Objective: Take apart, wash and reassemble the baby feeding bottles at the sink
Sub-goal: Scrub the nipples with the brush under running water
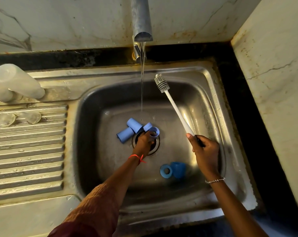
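My left hand [143,141] reaches down over the sink drain [156,146] and pinches a blue screw ring [154,132]. Two blue bottle caps [130,130] lie just left of it on the sink floor. My right hand [204,151] grips the handle of a white bottle brush [174,105], whose grey bristle head [160,82] points up and back, right of the water stream. Another blue ring [165,171] and blue cap [179,169] lie at the front of the basin. Clear bottles [18,82] lie on the counter at far left, clear teats [31,117] on the drainboard.
Water runs from the steel tap [141,19] into the steel sink [211,93]. The ribbed drainboard [28,151] fills the left. A black counter strip [244,103] and marble walls [273,65] close in the back and the right.
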